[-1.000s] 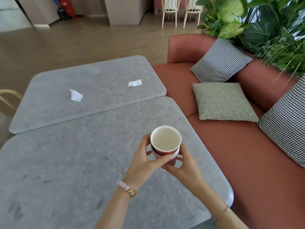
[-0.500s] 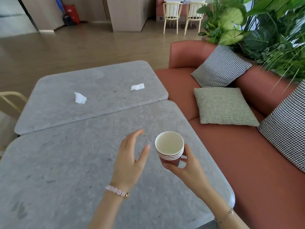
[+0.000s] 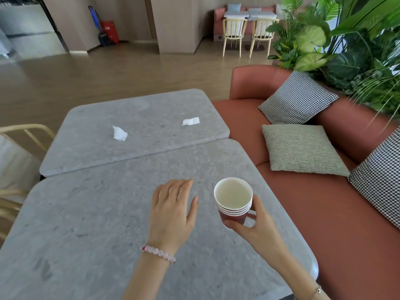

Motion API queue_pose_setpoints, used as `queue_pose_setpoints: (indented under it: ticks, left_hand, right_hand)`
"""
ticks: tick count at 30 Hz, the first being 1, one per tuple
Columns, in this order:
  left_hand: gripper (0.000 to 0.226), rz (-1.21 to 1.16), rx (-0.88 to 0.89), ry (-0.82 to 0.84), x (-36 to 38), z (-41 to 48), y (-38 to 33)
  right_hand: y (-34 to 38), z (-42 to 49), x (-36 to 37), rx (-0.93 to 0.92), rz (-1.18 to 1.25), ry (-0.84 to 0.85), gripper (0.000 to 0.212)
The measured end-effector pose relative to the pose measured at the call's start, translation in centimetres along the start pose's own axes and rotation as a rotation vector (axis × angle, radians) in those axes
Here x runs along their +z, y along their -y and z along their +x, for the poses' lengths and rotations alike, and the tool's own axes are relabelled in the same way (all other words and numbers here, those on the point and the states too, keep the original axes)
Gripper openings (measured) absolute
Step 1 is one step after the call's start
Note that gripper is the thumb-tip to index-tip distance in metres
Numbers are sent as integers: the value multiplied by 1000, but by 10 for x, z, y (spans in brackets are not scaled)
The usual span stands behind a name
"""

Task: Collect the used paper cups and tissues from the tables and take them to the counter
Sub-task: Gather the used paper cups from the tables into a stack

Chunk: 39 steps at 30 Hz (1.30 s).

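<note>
The stack of red paper cups [image 3: 233, 199] sits over the near table [image 3: 91, 224], pinched low around its base by the right hand [image 3: 253, 224]. The left hand [image 3: 173, 211], fingers relaxed and holding nothing, hovers beside it, while two tissues [image 3: 119, 133] [image 3: 190, 121] lie on the far table [image 3: 138, 109]. With only one hand gripping so low, the stack could tip or a nested cup could slide loose during a stretch for the tissues.

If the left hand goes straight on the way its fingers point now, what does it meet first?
Likely the folded tissue on the far table; nothing lies between it and the left hand, though depth is unclear.
</note>
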State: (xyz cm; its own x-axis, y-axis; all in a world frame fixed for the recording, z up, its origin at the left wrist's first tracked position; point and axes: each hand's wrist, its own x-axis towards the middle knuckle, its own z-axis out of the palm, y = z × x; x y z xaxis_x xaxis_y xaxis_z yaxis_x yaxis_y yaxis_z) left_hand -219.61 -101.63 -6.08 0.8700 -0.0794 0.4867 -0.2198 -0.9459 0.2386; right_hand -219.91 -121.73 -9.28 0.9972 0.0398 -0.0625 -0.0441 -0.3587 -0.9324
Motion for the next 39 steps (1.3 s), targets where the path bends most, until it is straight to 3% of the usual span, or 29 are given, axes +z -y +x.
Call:
queue_pose_setpoints:
  ticks: [21,39]
  left_hand:
    - [40,94,-37,23,-43,-29,34]
    - [42,277,-309,-62,-82,-77,-23]
  right_hand:
    - [16,-17,42,-40,27,0,62]
    - [32,-14,19,-189,105,271,62]
